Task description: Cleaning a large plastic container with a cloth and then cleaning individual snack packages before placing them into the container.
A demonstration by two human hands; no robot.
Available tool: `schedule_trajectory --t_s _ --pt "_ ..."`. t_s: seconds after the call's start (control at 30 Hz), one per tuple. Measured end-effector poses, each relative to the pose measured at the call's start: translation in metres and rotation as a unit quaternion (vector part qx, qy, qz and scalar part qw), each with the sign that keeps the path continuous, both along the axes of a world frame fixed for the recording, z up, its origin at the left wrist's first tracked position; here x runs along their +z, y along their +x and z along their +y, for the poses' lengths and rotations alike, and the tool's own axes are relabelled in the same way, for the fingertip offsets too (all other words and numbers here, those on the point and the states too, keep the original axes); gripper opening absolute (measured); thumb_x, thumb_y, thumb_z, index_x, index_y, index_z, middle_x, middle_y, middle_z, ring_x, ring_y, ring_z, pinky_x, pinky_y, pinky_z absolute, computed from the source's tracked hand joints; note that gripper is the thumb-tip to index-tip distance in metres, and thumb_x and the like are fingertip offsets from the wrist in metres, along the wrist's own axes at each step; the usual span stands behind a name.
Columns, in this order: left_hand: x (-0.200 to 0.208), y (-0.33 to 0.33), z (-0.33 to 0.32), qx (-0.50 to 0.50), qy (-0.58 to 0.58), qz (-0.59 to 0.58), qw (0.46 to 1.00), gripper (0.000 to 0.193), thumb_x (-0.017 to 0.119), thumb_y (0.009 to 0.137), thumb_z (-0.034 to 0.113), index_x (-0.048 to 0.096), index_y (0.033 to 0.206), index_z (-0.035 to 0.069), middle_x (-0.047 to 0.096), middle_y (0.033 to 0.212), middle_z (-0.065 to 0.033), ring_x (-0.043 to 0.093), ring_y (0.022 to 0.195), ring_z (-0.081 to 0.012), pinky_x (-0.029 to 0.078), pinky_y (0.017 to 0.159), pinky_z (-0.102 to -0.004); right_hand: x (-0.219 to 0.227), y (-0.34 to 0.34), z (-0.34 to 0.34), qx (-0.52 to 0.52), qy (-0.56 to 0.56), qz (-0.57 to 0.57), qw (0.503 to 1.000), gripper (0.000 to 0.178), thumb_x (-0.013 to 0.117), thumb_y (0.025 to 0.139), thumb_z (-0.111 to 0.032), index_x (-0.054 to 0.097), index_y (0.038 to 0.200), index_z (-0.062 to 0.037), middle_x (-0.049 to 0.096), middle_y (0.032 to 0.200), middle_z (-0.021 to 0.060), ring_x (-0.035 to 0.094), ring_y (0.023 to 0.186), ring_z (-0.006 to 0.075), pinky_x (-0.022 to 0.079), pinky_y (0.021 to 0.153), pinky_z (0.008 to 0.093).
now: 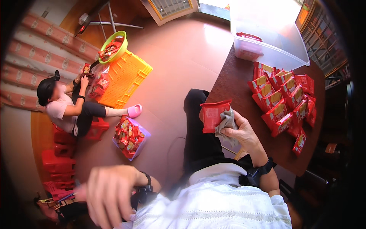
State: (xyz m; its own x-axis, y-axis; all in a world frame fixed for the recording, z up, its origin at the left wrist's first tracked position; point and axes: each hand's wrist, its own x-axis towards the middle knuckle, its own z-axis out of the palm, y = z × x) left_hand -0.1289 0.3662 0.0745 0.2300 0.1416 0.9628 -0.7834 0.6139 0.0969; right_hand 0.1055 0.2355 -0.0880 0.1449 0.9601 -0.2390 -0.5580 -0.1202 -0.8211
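My right hand (246, 131) is closed on a red snack packet (214, 116) and a crumpled grey cloth (227, 124). The cloth sits between thumb and fingers, against the packet's right side, and the packet is above my lap beside the table. At the lower left my left hand (112, 192) is raised with its back showing. Its fingers are smeared by motion, and whether anything is in them cannot be made out. Several red packets (276, 112) lie in overlapping rows on the dark wooden table (236, 82) to my right.
A clear plastic bin (280, 51) with red packets stands at the table's far end. On the floor left is a purple-rimmed tub (143, 139) of packets. Another person (63, 103) sits by a yellow crate (127, 78) and green basin (123, 47), handling a packet. Red stools (59, 160) are stacked nearby.
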Motion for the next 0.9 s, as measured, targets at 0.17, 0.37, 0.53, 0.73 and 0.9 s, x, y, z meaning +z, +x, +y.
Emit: schedule_trajectory --t_s 0.17,0.37,0.53,0.73,0.9 --pt "0.008 0.013 0.0 0.177 0.276 0.091 0.94 0.053 0.034 0.103 0.034 0.07 0.089 -0.003 0.068 0.09 -0.0273 0.068 0.081 -0.0395 0.055 0.068 -0.0463 -0.001 -0.009 -0.002 -0.019 -0.017 0.003 1.0 0.044 0.065 0.087 -0.002 0.05 0.128 -0.0048 0.064 0.103 0.0056 0.066 0.088 0.0147 0.055 0.076 0.0269" --pt "-0.051 0.017 0.016 0.195 0.038 0.302 0.932 0.078 0.019 0.094 0.067 0.049 0.134 0.008 0.067 0.092 -0.029 0.069 0.078 -0.037 0.051 0.072 -0.0497 -0.006 -0.006 -0.014 -0.02 0.006 0.013 1.0 0.039 0.065 0.089 -0.006 0.051 0.126 -0.0041 0.063 0.103 0.0046 0.065 0.089 0.0131 0.055 0.076 0.0262" --pt "-0.045 -0.002 0.024 0.076 -0.225 0.108 0.965 0.052 0.023 0.104 0.042 0.02 0.152 0.02 0.064 0.09 -0.0195 0.068 0.066 -0.0314 0.053 0.062 -0.043 -0.004 0.004 -0.018 -0.036 0.017 0.006 0.999 0.037 0.065 0.09 -0.009 0.052 0.124 -0.0035 0.063 0.103 0.0038 0.064 0.09 0.0116 0.054 0.079 0.0259" --pt "-0.071 0.028 0.022 -0.201 -0.064 0.248 0.946 0.056 0.023 0.104 0.045 0.044 0.137 0.006 0.065 0.092 -0.0241 0.068 0.077 -0.0379 0.057 0.068 -0.0472 0.008 0.011 -0.012 -0.053 -0.001 0.013 0.998 0.04 0.069 0.087 -0.009 0.055 0.124 -0.005 0.064 0.106 0.0003 0.06 0.095 0.0085 0.049 0.088 0.0272" --pt "-0.046 0.051 -0.012 0.324 0.428 0.405 0.74 0.05 0.052 0.097 0.039 0.061 0.119 -0.005 0.06 0.118 -0.0249 0.06 0.11 -0.0345 0.047 0.094 -0.0424 0.0 0.015 -0.02 -0.083 0.001 -0.019 0.996 0.04 0.069 0.087 -0.01 0.054 0.124 -0.0049 0.064 0.105 0.0013 0.061 0.094 0.0088 0.051 0.084 0.0266"
